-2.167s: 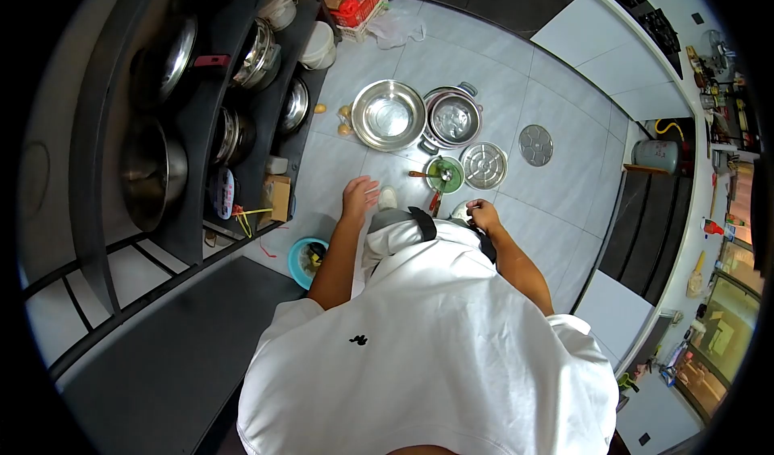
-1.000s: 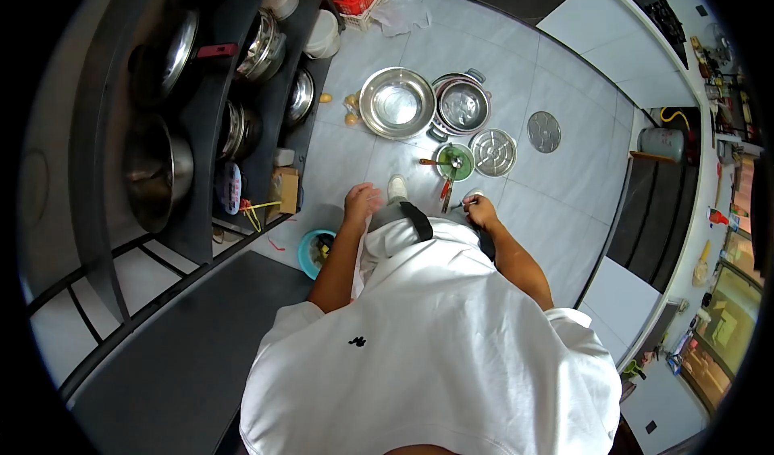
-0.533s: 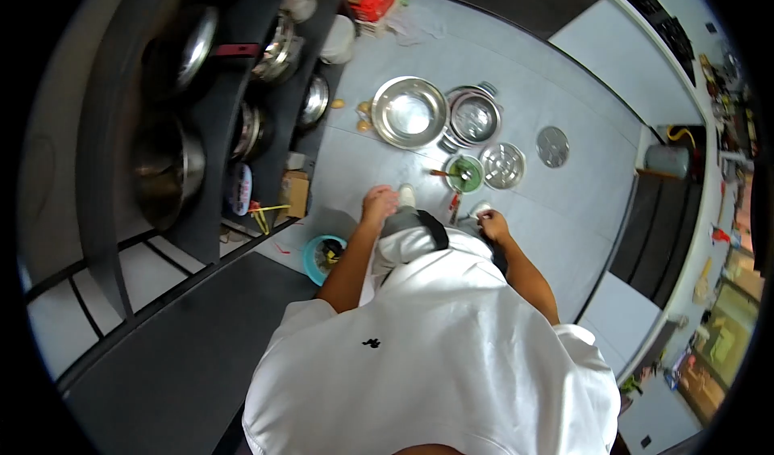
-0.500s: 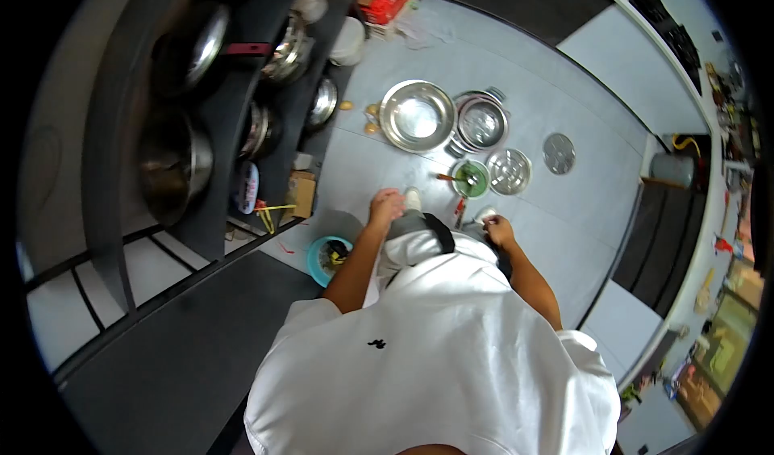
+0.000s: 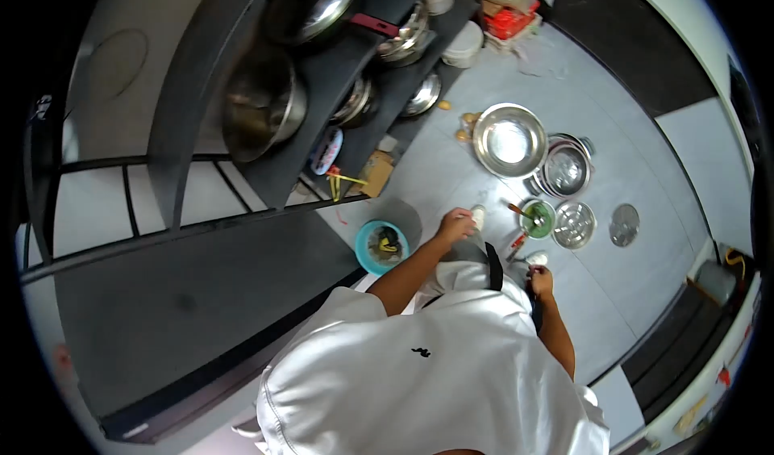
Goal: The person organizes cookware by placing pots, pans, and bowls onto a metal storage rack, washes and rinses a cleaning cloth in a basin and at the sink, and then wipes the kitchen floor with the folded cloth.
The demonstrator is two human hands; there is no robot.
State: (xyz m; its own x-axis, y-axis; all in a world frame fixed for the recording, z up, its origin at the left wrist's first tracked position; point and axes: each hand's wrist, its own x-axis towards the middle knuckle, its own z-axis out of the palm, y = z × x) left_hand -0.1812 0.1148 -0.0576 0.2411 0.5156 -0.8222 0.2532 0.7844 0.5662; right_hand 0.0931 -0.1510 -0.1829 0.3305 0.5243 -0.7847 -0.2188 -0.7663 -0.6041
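My left hand hangs over my left knee, its fingers loosely bent and apart, with nothing visible in them. Over the right knee, my right hand has its fingers curled together; whatever may be between them is too small to make out. In front of my feet stands a bowl of green contents, with a wooden-handled utensil lying across it. Beside that bowl, nearer to me, lies a red-handled tool. To its right is a shiny metal dish.
A wide steel basin and a handled pot stand farther out on the floor. A perforated metal disc lies at the right. A turquoise basin sits left of my arm, beneath dark shelves holding pans.
My view has swung left, so the shelves and floor items appear farther right. My left hand's fingers are more bent than before. The vessels on the floor keep their arrangement.
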